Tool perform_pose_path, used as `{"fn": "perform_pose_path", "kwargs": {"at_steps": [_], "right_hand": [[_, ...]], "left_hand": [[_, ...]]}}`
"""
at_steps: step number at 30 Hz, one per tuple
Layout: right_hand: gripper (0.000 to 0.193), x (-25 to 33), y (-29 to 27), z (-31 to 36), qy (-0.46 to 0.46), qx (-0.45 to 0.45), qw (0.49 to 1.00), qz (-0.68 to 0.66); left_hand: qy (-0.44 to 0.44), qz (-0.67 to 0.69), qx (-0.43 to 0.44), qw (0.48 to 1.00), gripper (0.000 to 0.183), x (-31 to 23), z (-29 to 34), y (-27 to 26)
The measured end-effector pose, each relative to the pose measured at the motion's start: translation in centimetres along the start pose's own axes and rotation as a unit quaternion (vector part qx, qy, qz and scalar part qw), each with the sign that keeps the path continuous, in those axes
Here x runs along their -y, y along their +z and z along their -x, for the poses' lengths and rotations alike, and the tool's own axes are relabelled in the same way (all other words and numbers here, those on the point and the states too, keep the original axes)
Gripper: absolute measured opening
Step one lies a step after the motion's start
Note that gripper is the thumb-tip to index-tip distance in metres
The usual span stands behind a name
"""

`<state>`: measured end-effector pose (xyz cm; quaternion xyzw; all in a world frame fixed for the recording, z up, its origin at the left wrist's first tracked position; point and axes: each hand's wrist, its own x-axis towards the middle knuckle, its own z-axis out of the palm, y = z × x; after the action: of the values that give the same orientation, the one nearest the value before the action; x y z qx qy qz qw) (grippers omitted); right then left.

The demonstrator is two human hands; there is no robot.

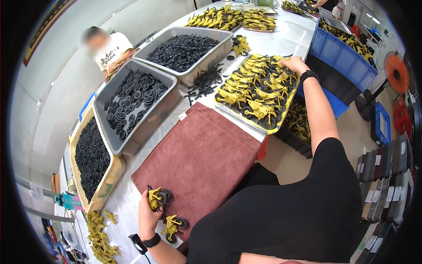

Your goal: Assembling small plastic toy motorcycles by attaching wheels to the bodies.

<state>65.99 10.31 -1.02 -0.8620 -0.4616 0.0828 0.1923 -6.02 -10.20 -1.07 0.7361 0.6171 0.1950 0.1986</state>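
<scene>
My left hand [148, 215], at the near left edge of a reddish-brown cloth [202, 154], is closed around a yellow toy motorcycle [155, 199] with black wheels. Just nearer to me, a second toy motorcycle [171, 225] lies by the cloth's edge. Stretched out to the far right, my right hand [296, 65] reaches over the far corner of a yellow-rimmed tray [278, 128]. Its fingers are closed on a toy motorcycle there, mostly hidden by the hand. Rows of similar yellow and black motorcycles [259, 90] fill the tray.
Left of the cloth stand a grey bin of black wheels [134, 94], a grey bin of small black parts [182, 50] and a cream bin [115, 169]. Loose yellow parts [100, 240] lie near left. Blue crates [343, 48] stand right. Another person [112, 50] is across the table.
</scene>
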Motion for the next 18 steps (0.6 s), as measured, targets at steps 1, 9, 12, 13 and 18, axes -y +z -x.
{"fn": "perform_pose_path", "kwargs": {"at_steps": [1,9,12,13,18], "right_hand": [[0.079,1.6,-0.3,1.7,0.028,0.031,0.999,0.003],[0.116,3.5,1.5,3.2,0.017,-0.104,0.993,0.048],[0.112,0.9,0.0,2.2,0.022,-0.280,0.959,0.048],[0.101,2.3,-0.3,3.2,-0.016,-0.348,0.937,0.031],[0.036,13.8,2.6,15.3,-0.337,-0.298,0.845,-0.290]], "left_hand": [[0.010,-0.019,-0.010,1.000,0.067,0.4,0.3,0.1],[0.033,-0.040,-0.044,0.998,0.075,2.5,2.0,-0.2],[0.032,-0.038,-0.075,0.996,0.076,1.7,1.4,-1.4],[0.007,-0.044,-0.091,0.995,0.073,1.1,2.1,-2.1],[-0.029,-0.014,-0.054,0.998,0.064,-1.7,5.7,-3.9]]}}
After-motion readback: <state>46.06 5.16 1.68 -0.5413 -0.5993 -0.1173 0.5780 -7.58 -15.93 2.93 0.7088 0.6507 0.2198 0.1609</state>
